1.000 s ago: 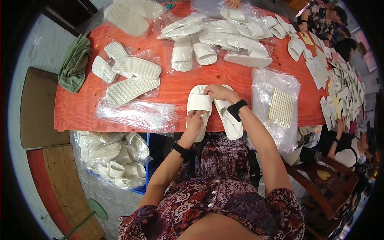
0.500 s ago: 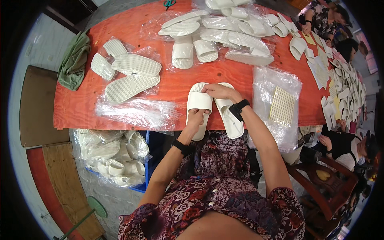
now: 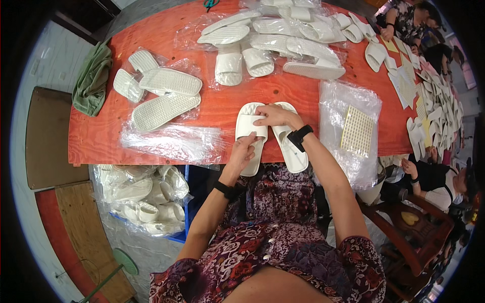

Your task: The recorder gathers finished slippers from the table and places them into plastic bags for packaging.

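A pair of off-white slippers lies at the table's near edge, soles down. My left hand (image 3: 242, 153) is at the near opening of the left slipper (image 3: 249, 110), one finger reaching onto its strap and the others bent. Across the far end of the same strap lies my right hand (image 3: 275, 116), its thumb and fingers gripping the strap's edge. Beneath my right wrist the right slipper (image 3: 296, 160) is partly covered. Both wrists carry black bands.
Bagged slippers (image 3: 166, 83) lie left on the red table (image 3: 96, 136), with more at the back. Near the left edge are clear plastic bags (image 3: 172, 144) and a green cloth (image 3: 93, 78). A sticker sheet (image 3: 357, 131) rests on bags at right. A blue crate (image 3: 188, 202) stands below. Other people work at right.
My left fingers have drawn out from under the strap, and one now rests on top of it. My right thumb has shifted onto the strap. The slippers stay about where they were.
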Demonstrator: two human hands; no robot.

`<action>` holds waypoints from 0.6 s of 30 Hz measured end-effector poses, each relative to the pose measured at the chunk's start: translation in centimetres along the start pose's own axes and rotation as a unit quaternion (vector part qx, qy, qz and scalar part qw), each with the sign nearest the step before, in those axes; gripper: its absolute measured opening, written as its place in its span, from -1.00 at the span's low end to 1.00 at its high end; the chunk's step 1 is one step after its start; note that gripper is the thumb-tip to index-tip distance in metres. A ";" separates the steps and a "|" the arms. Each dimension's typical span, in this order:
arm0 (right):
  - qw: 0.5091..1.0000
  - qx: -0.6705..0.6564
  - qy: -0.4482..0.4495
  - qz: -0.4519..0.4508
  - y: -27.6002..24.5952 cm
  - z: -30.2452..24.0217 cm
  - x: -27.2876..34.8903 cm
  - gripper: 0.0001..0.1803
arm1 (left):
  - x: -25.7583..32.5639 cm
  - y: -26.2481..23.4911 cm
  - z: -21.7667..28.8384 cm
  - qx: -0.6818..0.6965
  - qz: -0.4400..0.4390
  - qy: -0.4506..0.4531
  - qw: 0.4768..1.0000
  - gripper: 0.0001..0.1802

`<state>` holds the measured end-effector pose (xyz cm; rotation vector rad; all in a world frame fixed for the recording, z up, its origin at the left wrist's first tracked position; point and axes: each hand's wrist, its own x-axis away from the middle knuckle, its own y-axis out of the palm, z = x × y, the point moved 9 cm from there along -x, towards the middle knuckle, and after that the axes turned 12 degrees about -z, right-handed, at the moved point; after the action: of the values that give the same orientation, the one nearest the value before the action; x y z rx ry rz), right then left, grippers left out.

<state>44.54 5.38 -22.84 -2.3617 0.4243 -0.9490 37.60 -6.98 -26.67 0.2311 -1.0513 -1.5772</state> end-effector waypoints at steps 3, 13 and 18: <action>1.000 -0.015 -0.021 0.001 0.0 -0.5 -0.1 -0.53 | -0.7 -1.8 -0.8 -0.029 0.000 -0.036 0.999 -0.71; 0.939 0.035 -0.111 0.324 -1.9 -5.1 7.9 -0.72 | 0.1 -2.3 0.1 -0.122 0.039 -0.059 0.990 -0.81; 0.959 -0.066 -0.152 0.230 4.6 -8.8 10.7 -0.77 | -0.2 -2.4 -0.6 -0.009 -0.044 -0.037 0.998 -0.82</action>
<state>45.39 -6.62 -14.67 -2.3182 0.8831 -0.3469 36.45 -7.31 -28.80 0.2108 -1.0949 -1.6852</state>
